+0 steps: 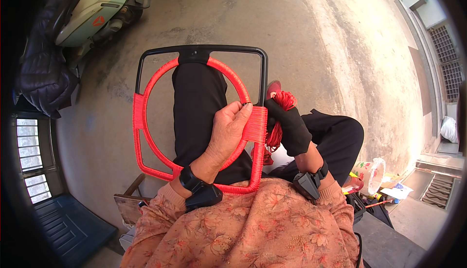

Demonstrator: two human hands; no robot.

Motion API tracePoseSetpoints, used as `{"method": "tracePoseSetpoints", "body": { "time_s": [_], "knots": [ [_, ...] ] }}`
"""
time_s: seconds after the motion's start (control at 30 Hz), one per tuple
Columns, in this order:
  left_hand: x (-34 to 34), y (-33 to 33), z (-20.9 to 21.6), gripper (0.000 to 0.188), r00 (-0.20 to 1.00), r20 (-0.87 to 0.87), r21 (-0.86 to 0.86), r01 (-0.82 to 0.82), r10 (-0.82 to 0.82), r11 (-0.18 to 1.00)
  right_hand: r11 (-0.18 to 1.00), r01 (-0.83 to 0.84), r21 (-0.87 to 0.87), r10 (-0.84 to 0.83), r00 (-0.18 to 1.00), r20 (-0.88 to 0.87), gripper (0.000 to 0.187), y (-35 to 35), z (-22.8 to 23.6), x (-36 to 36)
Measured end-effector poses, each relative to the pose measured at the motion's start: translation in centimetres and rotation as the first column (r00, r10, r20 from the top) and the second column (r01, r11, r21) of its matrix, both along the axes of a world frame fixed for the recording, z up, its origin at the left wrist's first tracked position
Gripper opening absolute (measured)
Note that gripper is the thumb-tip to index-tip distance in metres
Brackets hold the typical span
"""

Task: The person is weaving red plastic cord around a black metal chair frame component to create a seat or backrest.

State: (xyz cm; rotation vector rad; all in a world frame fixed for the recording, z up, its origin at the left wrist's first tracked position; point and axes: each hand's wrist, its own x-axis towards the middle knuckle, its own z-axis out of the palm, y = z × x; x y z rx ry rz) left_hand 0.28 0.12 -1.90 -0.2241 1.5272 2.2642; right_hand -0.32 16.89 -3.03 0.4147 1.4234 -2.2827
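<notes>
A rectangular black metal frame (233, 48) with a round ring inside rests over my lap. Red cord is wound around the ring, the frame's lower part and the joints at both sides. My bare left hand (224, 131) reaches through the ring and pinches its right side, the thumb against the top of the wide red wrapping. Beside the frame's right edge, my right hand (293, 131) in a black glove closes around a bundle of red cord (285, 100). Loops of the cord hang below that hand; its fingertips are partly hidden.
A pale scooter (92, 17) stands at the far left with a dark padded cover (46, 80). At the right are a clear plastic container (373, 178), papers (396, 191) and a floor grate (438, 187). A wooden piece (131, 197) is near my left elbow.
</notes>
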Motion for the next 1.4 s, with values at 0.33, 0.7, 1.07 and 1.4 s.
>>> {"method": "tracePoseSetpoints", "body": {
  "time_s": [0.33,0.7,1.07,1.4],
  "knots": [
    [-0.11,-0.25,-0.09,0.025,0.999,-0.014,-0.038,0.041,-0.042,0.998,1.000,0.007,0.016,-0.007,1.000,0.017,0.023,-0.10,0.01,0.00],
    [0.01,0.04,0.29,0.024,1.000,0.022,-0.001,-0.012,0.012,1.000,1.000,0.003,0.007,-0.003,1.000,-0.001,0.023,-0.14,0.02,0.07],
    [-0.02,-0.43,0.01,0.025,0.999,-0.009,-0.025,0.041,-0.041,0.999,1.000,-0.014,-0.007,0.014,1.000,0.005,0.024,-0.05,-0.01,0.06],
    [0.01,-0.16,0.18,0.024,1.000,0.019,0.005,0.000,0.000,1.000,1.000,0.004,0.015,-0.004,1.000,0.016,0.022,-0.04,0.18,0.15]
  ]
}}
